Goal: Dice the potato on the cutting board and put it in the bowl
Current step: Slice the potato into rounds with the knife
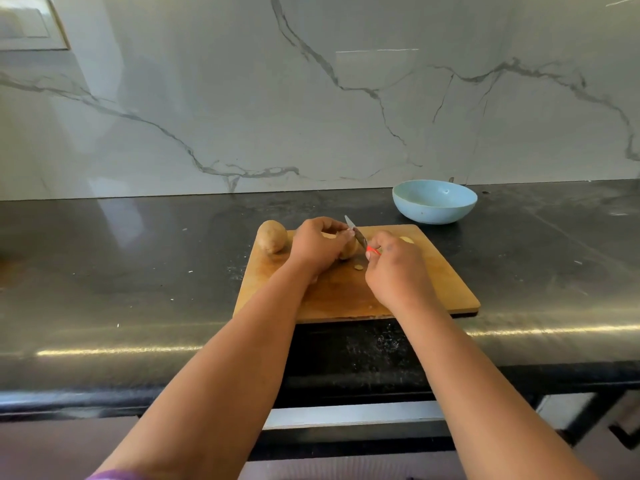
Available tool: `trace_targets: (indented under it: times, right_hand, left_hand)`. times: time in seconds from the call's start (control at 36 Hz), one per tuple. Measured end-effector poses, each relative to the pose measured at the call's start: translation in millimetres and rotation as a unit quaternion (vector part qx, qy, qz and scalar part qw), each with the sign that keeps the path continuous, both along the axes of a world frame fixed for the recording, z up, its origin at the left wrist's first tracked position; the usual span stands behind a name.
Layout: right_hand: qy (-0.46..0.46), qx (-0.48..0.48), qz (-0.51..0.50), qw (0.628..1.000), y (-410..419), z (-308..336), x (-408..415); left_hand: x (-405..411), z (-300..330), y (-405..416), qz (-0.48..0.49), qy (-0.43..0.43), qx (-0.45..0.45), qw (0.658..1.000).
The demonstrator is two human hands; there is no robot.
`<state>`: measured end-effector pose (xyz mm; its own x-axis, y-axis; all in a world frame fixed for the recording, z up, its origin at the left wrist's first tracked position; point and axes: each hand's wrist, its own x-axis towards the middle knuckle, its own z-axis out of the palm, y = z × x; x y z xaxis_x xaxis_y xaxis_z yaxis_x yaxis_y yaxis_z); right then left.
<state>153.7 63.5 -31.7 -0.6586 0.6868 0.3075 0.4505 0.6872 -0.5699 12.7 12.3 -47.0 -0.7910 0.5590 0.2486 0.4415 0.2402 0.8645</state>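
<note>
Your left hand curls over 1 potato on the wooden cutting board, holding it down, while your right hand grips 1 red-handled knife, its blade against that potato. A 2nd, whole potato sits at the board's far left corner. 1 light blue bowl stands on the black counter just beyond the board. 1 small scrap lies between your hands.
</note>
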Motion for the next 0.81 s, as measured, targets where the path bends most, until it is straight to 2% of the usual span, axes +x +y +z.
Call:
trace_targets:
  times: [0.28, 0.44, 0.61, 0.69, 0.81]
  right_hand:
    - [-0.165, 0.027, 0.006, 0.986, 0, 18, -17]
    - [-0.182, 0.011, 0.017, 0.983, -7, 12, 14]
    - [-0.049, -0.046, 0.006, 0.998, 12, 0, 53]
    - [0.050, -0.029, -0.020, 0.998, 12, -1, 50]
    - [0.051, 0.009, -0.005, 0.999, -7, -2, 35]
  left_hand:
    - [0, -3, 0, -0.018, -0.058, 0.037, 0.997]
    - [-5, -3, -6, -0.049, -0.167, 0.076, 0.982]
    - [-5, 0, -10, -0.063, -0.189, 0.074, 0.977]
    - [-3, 1, -9, -0.057, -0.196, 0.071, 0.976]
    - [-2, 1, -6, -0.041, -0.189, 0.068, 0.979]
